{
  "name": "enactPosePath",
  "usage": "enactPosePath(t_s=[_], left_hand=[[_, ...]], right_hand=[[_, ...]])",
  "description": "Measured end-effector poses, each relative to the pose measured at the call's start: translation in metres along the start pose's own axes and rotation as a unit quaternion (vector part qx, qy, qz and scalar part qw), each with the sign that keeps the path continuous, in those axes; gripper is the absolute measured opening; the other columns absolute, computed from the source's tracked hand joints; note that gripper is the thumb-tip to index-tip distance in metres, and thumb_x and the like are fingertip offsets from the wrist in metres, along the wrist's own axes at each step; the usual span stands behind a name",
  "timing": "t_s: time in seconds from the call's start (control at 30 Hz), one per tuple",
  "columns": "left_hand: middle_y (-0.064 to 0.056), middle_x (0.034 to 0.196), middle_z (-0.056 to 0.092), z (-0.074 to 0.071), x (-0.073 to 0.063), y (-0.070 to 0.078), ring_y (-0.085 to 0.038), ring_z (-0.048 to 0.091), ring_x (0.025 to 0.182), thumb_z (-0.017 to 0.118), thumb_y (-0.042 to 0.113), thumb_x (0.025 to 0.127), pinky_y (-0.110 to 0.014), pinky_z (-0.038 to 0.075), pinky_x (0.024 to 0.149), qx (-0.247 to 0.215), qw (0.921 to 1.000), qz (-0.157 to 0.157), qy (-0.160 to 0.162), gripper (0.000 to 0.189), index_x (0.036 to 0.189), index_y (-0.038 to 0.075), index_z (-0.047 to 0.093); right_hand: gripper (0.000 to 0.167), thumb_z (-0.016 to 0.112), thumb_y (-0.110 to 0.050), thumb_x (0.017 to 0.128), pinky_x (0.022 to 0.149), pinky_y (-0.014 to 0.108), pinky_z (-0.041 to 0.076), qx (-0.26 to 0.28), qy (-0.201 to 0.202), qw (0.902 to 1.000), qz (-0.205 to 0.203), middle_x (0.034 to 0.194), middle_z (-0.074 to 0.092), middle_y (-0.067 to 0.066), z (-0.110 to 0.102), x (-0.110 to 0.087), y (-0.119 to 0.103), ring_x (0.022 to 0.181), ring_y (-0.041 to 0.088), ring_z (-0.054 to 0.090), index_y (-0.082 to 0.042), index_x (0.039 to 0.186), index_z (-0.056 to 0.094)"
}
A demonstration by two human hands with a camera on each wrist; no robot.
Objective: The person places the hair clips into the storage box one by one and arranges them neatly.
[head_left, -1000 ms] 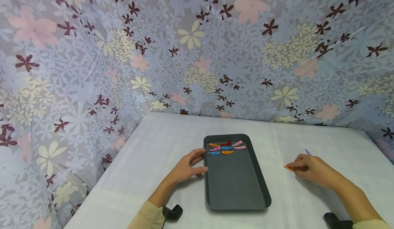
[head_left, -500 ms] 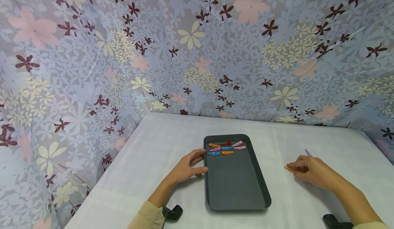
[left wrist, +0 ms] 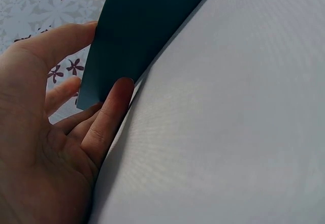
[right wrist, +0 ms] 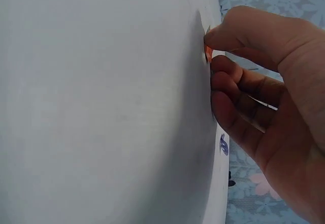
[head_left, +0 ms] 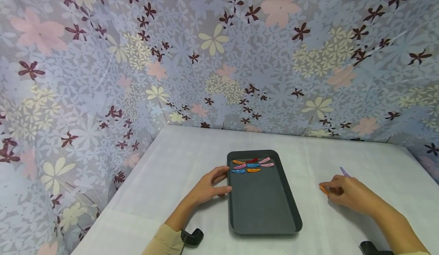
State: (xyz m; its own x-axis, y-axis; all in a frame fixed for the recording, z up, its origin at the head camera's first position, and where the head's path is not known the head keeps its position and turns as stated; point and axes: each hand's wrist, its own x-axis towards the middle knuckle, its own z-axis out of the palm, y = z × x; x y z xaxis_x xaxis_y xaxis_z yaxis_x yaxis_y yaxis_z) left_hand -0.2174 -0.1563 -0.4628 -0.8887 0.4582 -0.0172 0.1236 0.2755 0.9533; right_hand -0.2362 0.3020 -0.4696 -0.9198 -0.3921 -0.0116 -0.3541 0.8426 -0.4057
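In the head view, a dark grey tray (head_left: pixel 262 209) lies on the white cloth. Several hair clips sit in rows at its far end, among them a dark red clip (head_left: pixel 252 160), a blue clip (head_left: pixel 238 171) and an orange clip (head_left: pixel 253 170). My left hand (head_left: pixel 205 188) touches the tray's left side with loosely extended fingers and thumb. To the right of the tray, my right hand (head_left: pixel 350 192) pinches another orange hair clip (head_left: pixel 323 190) between thumb and index finger, at the cloth. The right wrist view shows only a sliver of this clip (right wrist: pixel 208 51).
A purple hair clip (head_left: pixel 344 171) lies just beyond my right hand, partly hidden by it. White cloth (head_left: pixel 192 148) covers the table. Flower-patterned fabric (head_left: pixel 212 56) hangs behind it and at the left.
The orange clip in my right hand has turned and shifted slightly, and the fingers have moved a little toward me. The left hand and tray stay put.
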Motion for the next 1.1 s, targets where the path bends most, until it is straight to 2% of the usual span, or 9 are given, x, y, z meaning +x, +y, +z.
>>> enactPosePath(t_s=[0.1, 0.33, 0.4, 0.57, 0.63, 0.77, 0.97, 1.1], left_hand=[[-0.014, 0.152, 0.035, 0.000, 0.001, -0.004, -0.031, 0.037, 0.139, 0.069, 0.021, 0.086, -0.029, 0.055, 0.074, 0.001, 1.0000, 0.000, 0.002, 0.070, 0.145, 0.011, 0.034], [-0.006, 0.152, 0.037, 0.000, 0.010, -0.025, -0.025, 0.039, 0.138, 0.070, 0.025, 0.086, -0.027, 0.055, 0.074, 0.018, 0.9998, -0.001, 0.012, 0.070, 0.145, 0.018, 0.034], [-0.004, 0.151, 0.038, 0.000, 0.011, -0.028, -0.023, 0.040, 0.138, 0.071, 0.027, 0.085, -0.027, 0.055, 0.075, 0.019, 0.9997, 0.000, 0.016, 0.069, 0.145, 0.020, 0.036], [-0.003, 0.150, 0.040, 0.000, 0.011, -0.030, -0.021, 0.041, 0.137, 0.072, 0.031, 0.084, -0.028, 0.055, 0.075, 0.016, 0.9997, 0.007, 0.020, 0.070, 0.143, 0.020, 0.038], [-0.003, 0.149, 0.040, 0.001, 0.011, -0.030, -0.020, 0.042, 0.137, 0.072, 0.033, 0.083, -0.029, 0.055, 0.075, 0.015, 0.9997, 0.007, 0.020, 0.071, 0.143, 0.020, 0.038], [-0.002, 0.149, 0.040, 0.000, 0.012, -0.031, -0.019, 0.042, 0.136, 0.073, 0.034, 0.082, -0.031, 0.055, 0.074, 0.014, 0.9997, 0.003, 0.020, 0.073, 0.144, 0.021, 0.037], [0.001, 0.149, 0.040, 0.000, 0.011, -0.032, -0.018, 0.042, 0.137, 0.073, 0.035, 0.082, -0.030, 0.055, 0.074, 0.017, 0.9997, 0.001, 0.020, 0.073, 0.144, 0.022, 0.037], [-0.001, 0.149, 0.040, 0.000, 0.011, -0.032, -0.019, 0.042, 0.137, 0.073, 0.033, 0.082, -0.031, 0.056, 0.074, 0.012, 0.9998, 0.002, 0.019, 0.071, 0.143, 0.022, 0.037]], right_hand=[[0.034, 0.070, -0.015, 0.077, 0.051, 0.020, 0.031, -0.002, -0.003, 1.0000, 0.005, 0.073, 0.049, -0.006, 0.000, -0.001, 0.000, 0.060, -0.001, 0.036, -0.011, 0.111, 0.071], [0.041, 0.073, -0.024, 0.079, 0.052, 0.019, 0.034, 0.010, -0.013, 0.9999, -0.003, 0.078, 0.053, -0.008, 0.000, -0.008, -0.003, 0.061, -0.001, 0.038, -0.012, 0.119, 0.067], [0.035, 0.073, -0.024, 0.079, 0.053, 0.020, 0.033, 0.021, -0.020, 0.9996, -0.003, 0.078, 0.053, -0.007, 0.000, -0.009, -0.004, 0.062, -0.001, 0.038, -0.011, 0.111, 0.069], [0.026, 0.072, -0.017, 0.079, 0.054, 0.022, 0.031, 0.038, -0.025, 0.9990, 0.003, 0.073, 0.049, -0.005, 0.001, -0.011, -0.006, 0.061, -0.001, 0.037, -0.009, 0.103, 0.070], [0.034, 0.071, -0.016, 0.079, 0.053, 0.021, 0.032, 0.034, -0.027, 0.9990, 0.006, 0.073, 0.049, -0.006, 0.002, -0.011, -0.007, 0.061, -0.001, 0.036, -0.009, 0.112, 0.070], [0.036, 0.070, -0.014, 0.079, 0.054, 0.021, 0.032, 0.035, -0.028, 0.9989, 0.010, 0.073, 0.049, -0.005, 0.003, -0.011, -0.008, 0.062, -0.001, 0.036, -0.012, 0.115, 0.069], [0.020, 0.070, -0.015, 0.078, 0.054, 0.021, 0.034, 0.050, -0.026, 0.9981, 0.025, 0.075, 0.051, -0.003, 0.003, -0.013, -0.010, 0.062, 0.000, 0.037, -0.011, 0.098, 0.070], [0.031, 0.070, -0.015, 0.079, 0.055, 0.020, 0.034, 0.042, -0.028, 0.9986, 0.019, 0.078, 0.053, -0.004, 0.002, -0.012, -0.010, 0.064, 0.000, 0.038, -0.010, 0.110, 0.071]])
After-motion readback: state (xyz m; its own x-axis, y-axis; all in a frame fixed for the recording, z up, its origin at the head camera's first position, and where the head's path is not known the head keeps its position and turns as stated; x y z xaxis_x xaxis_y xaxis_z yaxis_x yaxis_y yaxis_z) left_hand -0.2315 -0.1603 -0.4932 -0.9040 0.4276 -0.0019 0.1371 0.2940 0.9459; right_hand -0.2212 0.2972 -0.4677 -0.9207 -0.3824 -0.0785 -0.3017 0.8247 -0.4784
